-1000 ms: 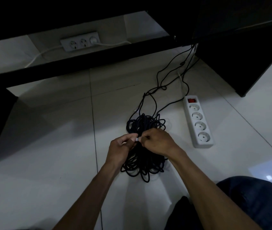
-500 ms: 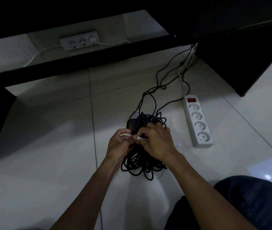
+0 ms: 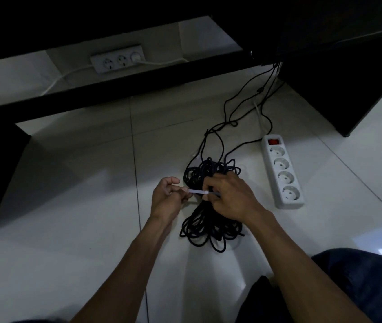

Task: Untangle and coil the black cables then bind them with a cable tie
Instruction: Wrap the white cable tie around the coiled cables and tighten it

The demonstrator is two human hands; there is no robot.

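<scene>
Two hands are held over the coiled black cables [image 3: 211,220], which lie on the tiled floor [image 3: 68,229]; a white cable tie [image 3: 198,191] is stretched level between them, across the middle of the coil; its free end is pinched in the grip of the left hand [image 3: 167,201], its head end is pinched by the right hand [image 3: 230,199]; a white power strip [image 3: 283,173] lies just right of the coil; no writing can be read.
</scene>
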